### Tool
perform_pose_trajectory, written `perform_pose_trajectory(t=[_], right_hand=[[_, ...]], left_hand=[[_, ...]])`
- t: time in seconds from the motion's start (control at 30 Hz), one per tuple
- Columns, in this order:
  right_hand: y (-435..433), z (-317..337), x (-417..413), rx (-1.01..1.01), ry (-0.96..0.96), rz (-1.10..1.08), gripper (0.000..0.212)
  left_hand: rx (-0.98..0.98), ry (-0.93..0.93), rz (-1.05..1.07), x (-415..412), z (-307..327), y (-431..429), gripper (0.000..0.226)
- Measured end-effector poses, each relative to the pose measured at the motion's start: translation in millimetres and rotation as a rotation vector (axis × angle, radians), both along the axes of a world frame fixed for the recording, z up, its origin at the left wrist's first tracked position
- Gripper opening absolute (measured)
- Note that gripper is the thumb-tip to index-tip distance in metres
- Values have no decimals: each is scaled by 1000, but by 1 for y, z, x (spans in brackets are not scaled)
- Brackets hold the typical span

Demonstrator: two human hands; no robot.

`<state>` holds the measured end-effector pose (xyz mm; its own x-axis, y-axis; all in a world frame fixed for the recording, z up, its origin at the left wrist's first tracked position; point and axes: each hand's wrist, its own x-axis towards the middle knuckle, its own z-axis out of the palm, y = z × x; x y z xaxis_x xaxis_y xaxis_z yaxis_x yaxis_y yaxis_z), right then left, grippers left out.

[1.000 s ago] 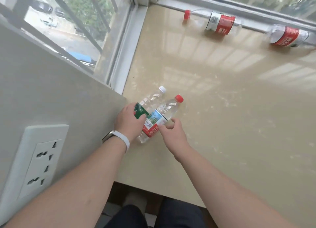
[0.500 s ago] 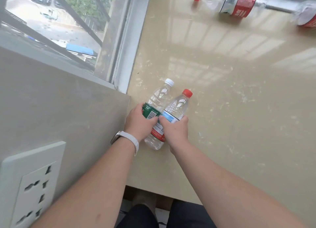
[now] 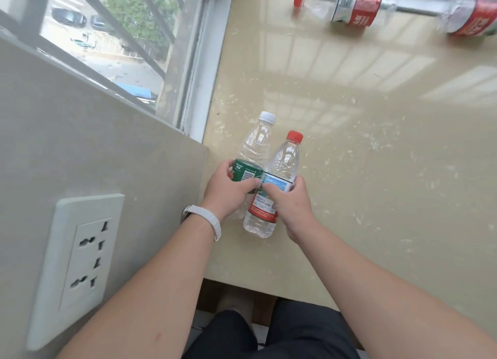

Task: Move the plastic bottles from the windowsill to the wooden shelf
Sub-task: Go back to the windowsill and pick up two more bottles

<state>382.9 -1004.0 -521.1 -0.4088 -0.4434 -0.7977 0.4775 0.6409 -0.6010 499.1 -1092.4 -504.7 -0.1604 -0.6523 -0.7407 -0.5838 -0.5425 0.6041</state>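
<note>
The green-labelled bottle (image 3: 254, 149), white-capped, and the red-capped bottle (image 3: 283, 165) are lying side by side and touching. Their caps are pointing away from the person, on the windowsill (image 3: 376, 175) just right of the wall socket (image 3: 78, 264). The left hand (image 3: 228, 192) is curling round the green label, and the right hand (image 3: 291, 205) is wrapping the red-capped bottle's label. Whether either bottle is clear of the sill I cannot tell. Both are looking empty or nearly so (clear walls, no water line showing), so they are probably weighing little and giving under the fingers.

Well beyond the socket and to its right, against the back window rail, a third bottle (image 3: 355, 5) and a fourth bottle (image 3: 473, 18) are lying on their sides, both red-labelled. The wooden shelf is not showing.

The likeliest trouble is a slip. Thin plastic is buckling easily, and a grip on a smooth label could let a bottle twist out and roll across the glossy sill or drop off its near edge. The two hands are working knuckle to knuckle, so lifting together could knock one bottle against the other. The far pair is calling for a long reach, and a nudge could send either one rolling.
</note>
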Motion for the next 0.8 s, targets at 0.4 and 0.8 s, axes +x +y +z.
perform_pose_trajectory(t=[0.4,0.8], right_hand=[[45,114,-37,-293,-46,-54,39],[140,218,-43,-484,159,-167,54]], left_hand=[[8,280,32,-15,119,24,49],[-98,446,-166,-36,220,68,47]])
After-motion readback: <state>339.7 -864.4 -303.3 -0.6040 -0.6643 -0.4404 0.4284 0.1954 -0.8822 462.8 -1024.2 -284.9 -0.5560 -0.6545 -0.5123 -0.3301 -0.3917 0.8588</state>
